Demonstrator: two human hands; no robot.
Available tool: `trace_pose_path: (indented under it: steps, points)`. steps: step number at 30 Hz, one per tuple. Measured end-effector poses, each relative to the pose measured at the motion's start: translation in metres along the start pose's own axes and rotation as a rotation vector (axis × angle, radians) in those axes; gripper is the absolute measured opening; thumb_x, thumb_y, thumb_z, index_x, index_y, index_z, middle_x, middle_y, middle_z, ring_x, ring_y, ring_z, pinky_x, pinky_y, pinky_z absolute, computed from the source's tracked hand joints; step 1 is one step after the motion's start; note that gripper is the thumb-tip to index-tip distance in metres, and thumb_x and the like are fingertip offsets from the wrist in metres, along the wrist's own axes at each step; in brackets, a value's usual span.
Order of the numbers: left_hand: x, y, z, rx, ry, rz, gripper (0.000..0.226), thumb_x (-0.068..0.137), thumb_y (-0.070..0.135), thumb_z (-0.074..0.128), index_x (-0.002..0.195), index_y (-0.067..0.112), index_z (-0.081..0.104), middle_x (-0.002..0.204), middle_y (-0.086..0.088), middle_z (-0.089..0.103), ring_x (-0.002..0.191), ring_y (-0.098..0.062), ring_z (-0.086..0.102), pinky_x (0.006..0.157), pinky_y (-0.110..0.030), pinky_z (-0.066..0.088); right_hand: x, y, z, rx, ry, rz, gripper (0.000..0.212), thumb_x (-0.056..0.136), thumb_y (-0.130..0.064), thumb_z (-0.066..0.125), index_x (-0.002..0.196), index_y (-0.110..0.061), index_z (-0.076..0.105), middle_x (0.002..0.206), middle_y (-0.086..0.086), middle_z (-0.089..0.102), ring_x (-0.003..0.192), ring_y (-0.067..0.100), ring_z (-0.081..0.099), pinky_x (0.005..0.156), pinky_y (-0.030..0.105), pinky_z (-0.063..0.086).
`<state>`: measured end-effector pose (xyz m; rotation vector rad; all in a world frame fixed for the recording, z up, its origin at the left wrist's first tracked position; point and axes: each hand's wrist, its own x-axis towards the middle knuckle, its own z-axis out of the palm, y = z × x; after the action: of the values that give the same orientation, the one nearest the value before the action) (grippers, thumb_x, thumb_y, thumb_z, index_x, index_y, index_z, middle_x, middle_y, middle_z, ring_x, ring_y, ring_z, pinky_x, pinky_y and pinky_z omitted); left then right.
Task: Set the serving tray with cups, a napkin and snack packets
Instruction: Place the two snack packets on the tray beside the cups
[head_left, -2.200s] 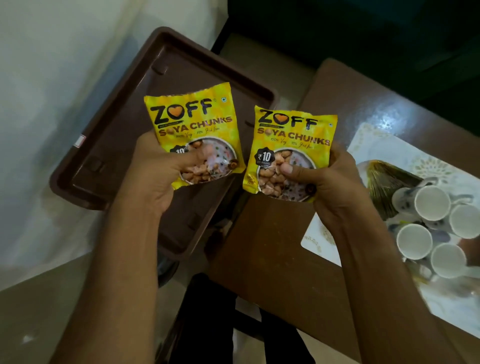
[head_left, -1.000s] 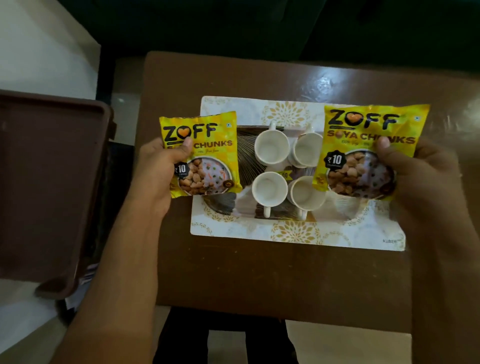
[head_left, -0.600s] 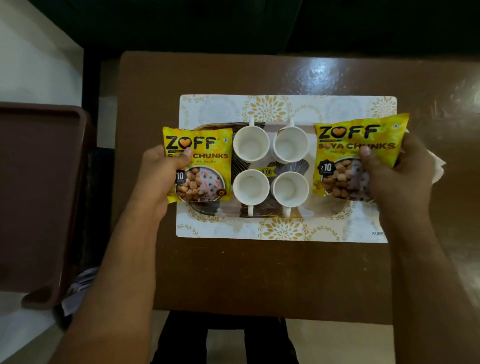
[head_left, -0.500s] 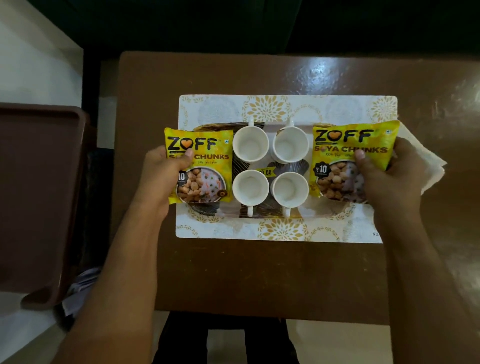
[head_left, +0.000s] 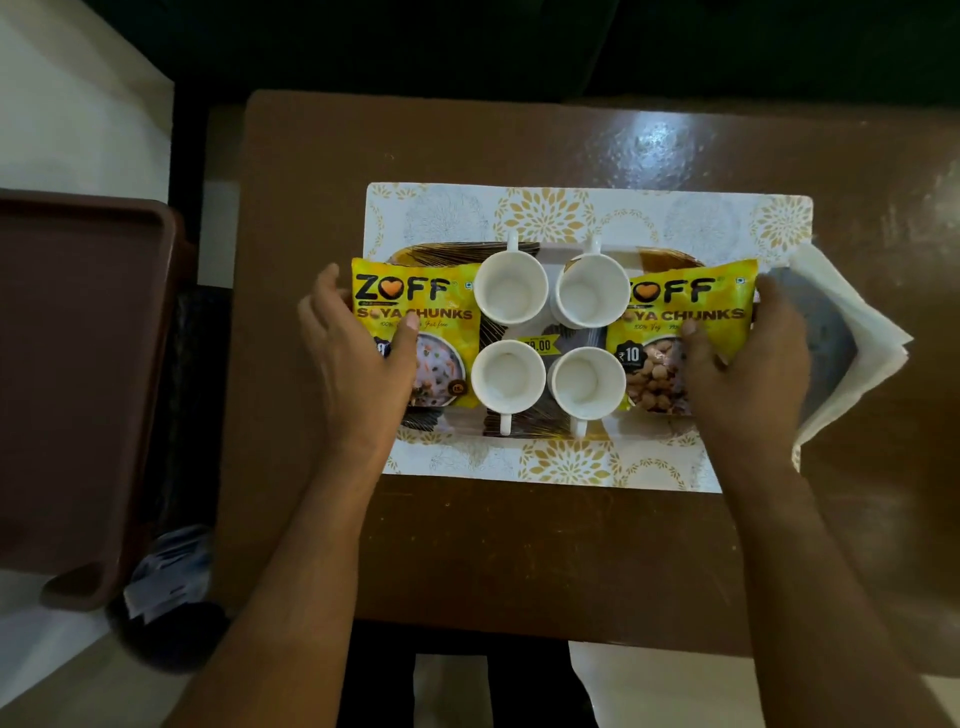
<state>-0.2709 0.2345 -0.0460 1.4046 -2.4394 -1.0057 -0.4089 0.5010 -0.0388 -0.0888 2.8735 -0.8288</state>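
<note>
A dark, gold-patterned serving tray (head_left: 521, 427) lies on a white and gold placemat (head_left: 545, 213). Several white cups (head_left: 511, 291) stand in a block at the tray's middle. A yellow soya chunks packet (head_left: 415, 296) lies on the tray's left end, and my left hand (head_left: 358, 364) holds its left side with the thumb on top. A second yellow packet (head_left: 680, 312) lies to the right of the cups, held by my right hand (head_left: 748, 364) with the thumb on its face. A folded white napkin (head_left: 857, 358) rests at the tray's right end, partly behind my right hand.
The placemat sits on a brown wooden table (head_left: 519, 545). A large brown plastic tray (head_left: 78, 364) stands off the table's left side, with dark clutter below it. A white wall and floor lie at the far left.
Both packets have come down from the air onto the tray, one on each side of the cups. My hands have followed them down and still hold them.
</note>
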Motion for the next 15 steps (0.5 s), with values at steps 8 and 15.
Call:
trace_pose_path:
  steps: [8, 15]
  points:
    - [-0.011, -0.003, 0.008, 0.468, -0.057, 0.331, 0.069, 0.105, 0.042, 0.048, 0.164, 0.015, 0.024, 0.175, -0.011, 0.015, 0.162, -0.032, 0.016, 0.127, -0.059, 0.021, -0.01, -0.001, 0.006, -0.259, 0.044, -0.13, 0.061, 0.104, -0.036, 0.057, 0.152, -0.001, 0.041, 0.16, 0.03, 0.033, 0.146, 0.046, 0.035, 0.118, 0.053, 0.033]
    - [-0.009, -0.013, 0.02, 0.606, -0.138, 0.47, 0.07, 0.109, 0.044, 0.036, 0.168, 0.014, 0.01, 0.178, -0.007, 0.005, 0.165, -0.026, 0.005, 0.13, -0.06, 0.014, -0.013, 0.004, 0.019, -0.428, -0.143, -0.366, 0.068, 0.109, -0.048, 0.033, 0.164, -0.009, 0.02, 0.176, 0.007, 0.01, 0.163, 0.026, 0.002, 0.129, 0.06, 0.008]
